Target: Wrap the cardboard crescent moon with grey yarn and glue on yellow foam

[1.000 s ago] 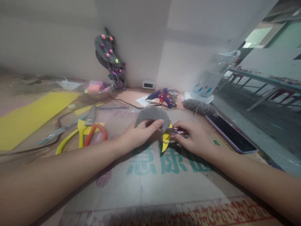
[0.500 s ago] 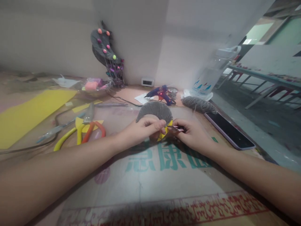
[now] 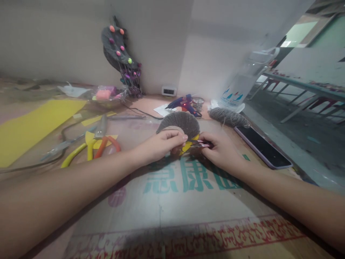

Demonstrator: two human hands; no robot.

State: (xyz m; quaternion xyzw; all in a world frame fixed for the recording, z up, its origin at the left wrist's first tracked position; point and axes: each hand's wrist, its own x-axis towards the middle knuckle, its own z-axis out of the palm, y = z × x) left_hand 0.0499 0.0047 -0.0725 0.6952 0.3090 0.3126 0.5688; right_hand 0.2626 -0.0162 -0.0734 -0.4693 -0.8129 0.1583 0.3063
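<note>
My left hand (image 3: pixel 164 144) is closed on a crescent wrapped in grey yarn (image 3: pixel 183 122), thumb on top. The crescent's curved back faces away from me. At its right end a piece of yellow felt or paper (image 3: pixel 186 146) shows below the yarn. My right hand (image 3: pixel 219 151) grips small scissors (image 3: pixel 198 144) with pinkish handles. Their dark blades point left and lie against the yellow piece, close to my left fingertips. Exactly how the blades sit on the yellow edge is too blurred to tell.
Yellow-and-orange-handled pliers (image 3: pixel 93 145) and a yellow sheet (image 3: pixel 35 126) lie left. Behind the crescent is a hot glue gun (image 3: pixel 183 103) with its red light on. A grey yarn skein (image 3: pixel 228 117), a phone (image 3: pixel 264 147) and a water bottle (image 3: pixel 238 84) are right. A decorated grey crescent (image 3: pixel 115 48) leans on the wall.
The scissors' blades have shifted slightly left, further over the yellow piece. The crescent is tipped a little differently, showing more of its inner edge. The whole view has moved slightly.
</note>
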